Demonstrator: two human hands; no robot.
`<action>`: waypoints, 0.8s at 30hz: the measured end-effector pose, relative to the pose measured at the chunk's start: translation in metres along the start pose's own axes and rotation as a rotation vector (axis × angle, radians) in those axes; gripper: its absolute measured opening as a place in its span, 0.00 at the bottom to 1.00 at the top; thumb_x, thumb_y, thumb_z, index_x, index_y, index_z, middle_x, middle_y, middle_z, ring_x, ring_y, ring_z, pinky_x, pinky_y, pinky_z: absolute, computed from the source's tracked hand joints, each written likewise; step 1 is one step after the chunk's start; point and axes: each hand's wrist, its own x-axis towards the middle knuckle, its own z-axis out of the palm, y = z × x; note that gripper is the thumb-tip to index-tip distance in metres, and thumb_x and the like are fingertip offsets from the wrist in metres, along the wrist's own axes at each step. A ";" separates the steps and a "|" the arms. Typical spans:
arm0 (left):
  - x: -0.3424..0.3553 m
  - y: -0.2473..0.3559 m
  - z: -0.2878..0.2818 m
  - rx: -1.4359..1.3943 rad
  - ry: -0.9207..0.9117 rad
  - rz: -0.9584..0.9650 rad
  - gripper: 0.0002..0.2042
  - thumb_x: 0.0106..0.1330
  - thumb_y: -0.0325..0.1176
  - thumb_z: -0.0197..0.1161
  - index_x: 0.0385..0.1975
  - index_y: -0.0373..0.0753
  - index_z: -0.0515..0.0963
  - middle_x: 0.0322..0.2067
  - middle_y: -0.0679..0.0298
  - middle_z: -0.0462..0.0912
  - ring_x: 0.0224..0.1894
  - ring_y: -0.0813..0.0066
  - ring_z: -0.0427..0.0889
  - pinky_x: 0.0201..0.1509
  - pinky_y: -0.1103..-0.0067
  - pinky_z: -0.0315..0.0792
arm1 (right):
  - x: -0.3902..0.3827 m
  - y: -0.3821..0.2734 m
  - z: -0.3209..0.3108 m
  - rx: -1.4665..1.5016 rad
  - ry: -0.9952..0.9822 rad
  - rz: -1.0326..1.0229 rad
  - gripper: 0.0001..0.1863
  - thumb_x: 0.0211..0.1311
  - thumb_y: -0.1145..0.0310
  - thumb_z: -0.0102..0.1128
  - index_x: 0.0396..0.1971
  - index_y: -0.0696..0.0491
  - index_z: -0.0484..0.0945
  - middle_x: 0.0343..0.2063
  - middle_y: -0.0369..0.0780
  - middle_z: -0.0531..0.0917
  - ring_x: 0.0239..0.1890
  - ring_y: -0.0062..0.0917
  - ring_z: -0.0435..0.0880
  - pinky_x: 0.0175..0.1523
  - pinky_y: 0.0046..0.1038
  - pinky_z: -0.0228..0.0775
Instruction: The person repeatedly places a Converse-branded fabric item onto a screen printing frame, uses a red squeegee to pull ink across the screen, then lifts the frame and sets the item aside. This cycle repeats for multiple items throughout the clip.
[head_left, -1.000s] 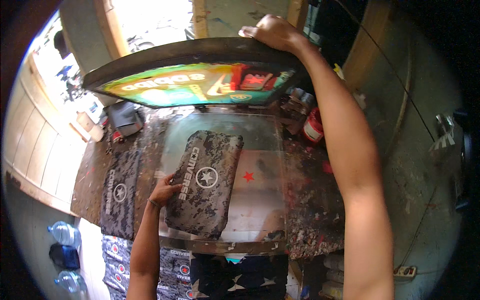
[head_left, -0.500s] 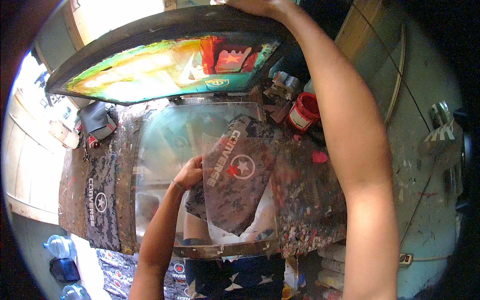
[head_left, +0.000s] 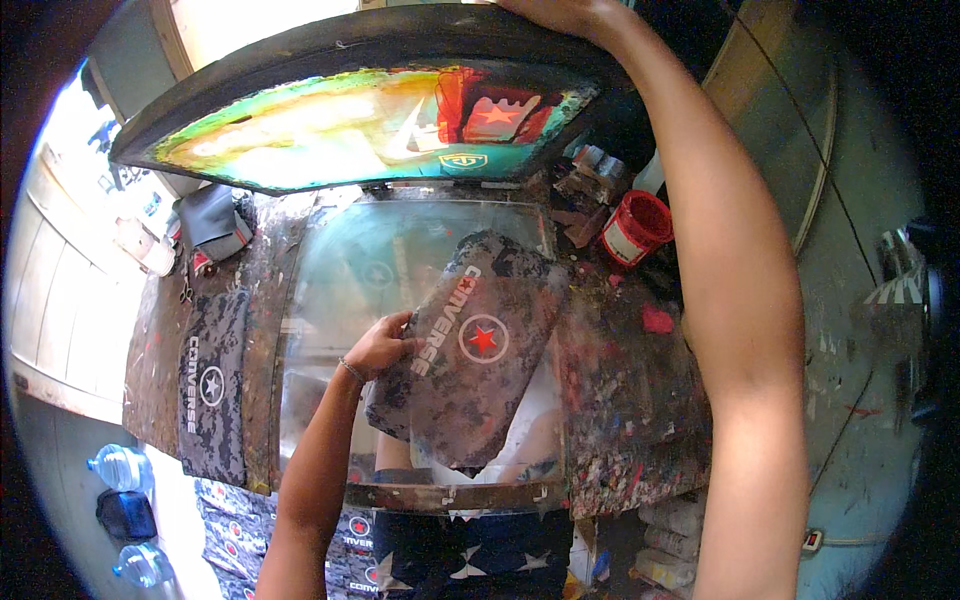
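Left hand (head_left: 385, 345) pinches the left edge of a camouflage piece (head_left: 520, 295), which lies aslant over the glass plate (head_left: 335, 265); 1 red star shows inside its pale ring. Right hand (head_left: 565, 12) is at the raised screen frame (head_left: 350, 40), partly out of view; cannot tell its grip. 1 folded camouflage strip (head_left: 215, 440) lies left of the plate; red tub (head_left: 622, 246) stands right.

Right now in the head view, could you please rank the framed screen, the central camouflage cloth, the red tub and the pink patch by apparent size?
Largest to smallest:
framed screen
central camouflage cloth
red tub
pink patch
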 end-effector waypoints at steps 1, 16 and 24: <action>-0.002 0.000 0.000 -0.009 -0.009 0.021 0.25 0.67 0.26 0.69 0.63 0.27 0.72 0.54 0.59 0.84 0.51 0.73 0.83 0.58 0.74 0.78 | 0.000 0.000 0.001 -0.019 -0.004 -0.005 0.37 0.64 0.39 0.57 0.42 0.67 0.84 0.46 0.63 0.83 0.56 0.49 0.83 0.60 0.41 0.74; -0.015 0.028 0.004 0.265 -0.027 0.080 0.30 0.68 0.33 0.70 0.67 0.31 0.69 0.54 0.56 0.83 0.55 0.68 0.81 0.61 0.73 0.74 | -0.004 -0.001 -0.001 -0.067 -0.060 -0.105 0.26 0.70 0.44 0.51 0.44 0.50 0.87 0.46 0.55 0.85 0.52 0.50 0.83 0.56 0.42 0.73; -0.088 0.039 0.038 1.095 0.292 0.533 0.33 0.62 0.28 0.67 0.71 0.49 0.69 0.65 0.51 0.67 0.67 0.46 0.65 0.73 0.58 0.62 | -0.001 0.001 -0.002 -0.057 -0.055 -0.126 0.24 0.71 0.47 0.50 0.50 0.48 0.85 0.47 0.57 0.84 0.52 0.49 0.84 0.57 0.40 0.73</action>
